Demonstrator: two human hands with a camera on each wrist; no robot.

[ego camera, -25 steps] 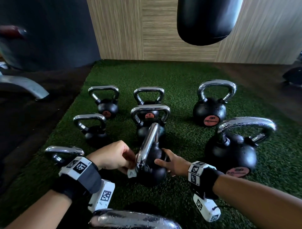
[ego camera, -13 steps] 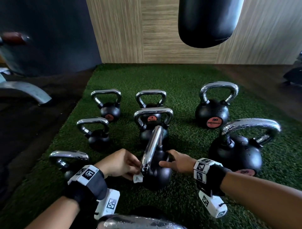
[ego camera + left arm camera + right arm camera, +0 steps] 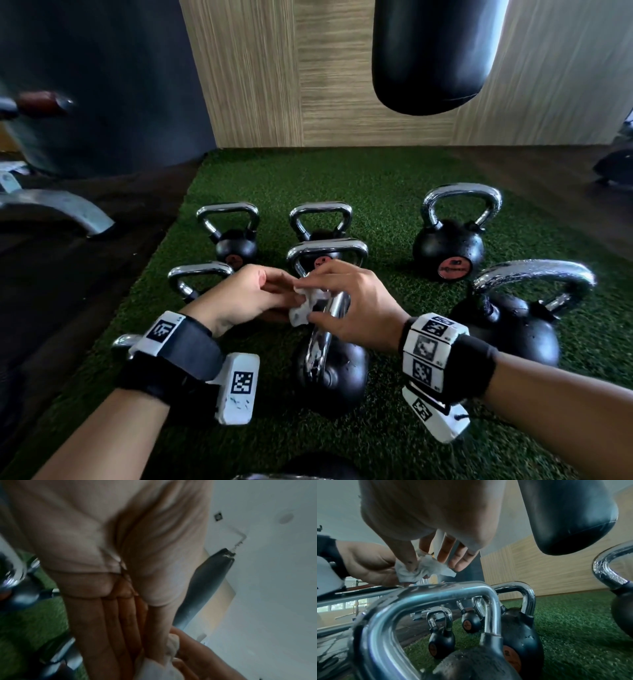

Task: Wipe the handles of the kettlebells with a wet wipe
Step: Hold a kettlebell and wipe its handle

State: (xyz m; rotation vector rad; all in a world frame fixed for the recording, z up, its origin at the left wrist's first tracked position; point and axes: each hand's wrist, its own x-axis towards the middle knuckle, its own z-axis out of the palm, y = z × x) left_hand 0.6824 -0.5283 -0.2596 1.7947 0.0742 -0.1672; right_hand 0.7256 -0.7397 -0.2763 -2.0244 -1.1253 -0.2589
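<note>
Hovering over the nearest kettlebell point(image 3: 330, 377) on the green turf point(image 3: 394, 178), I see a crumpled white wet wipe point(image 3: 305, 305) just above its chrome handle point(image 3: 334, 308). My left hand point(image 3: 246, 298) and right hand point(image 3: 356, 308) both pinch it, other fingers loosely spread.

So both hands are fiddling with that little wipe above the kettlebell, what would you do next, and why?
Probably bring the wipe back down onto the handle of the nearest kettlebell and rub along it. Both the left hand and the right hand pinch the crumpled wipe just above that handle, as if refolding it, and the chrome looks wet.
</note>
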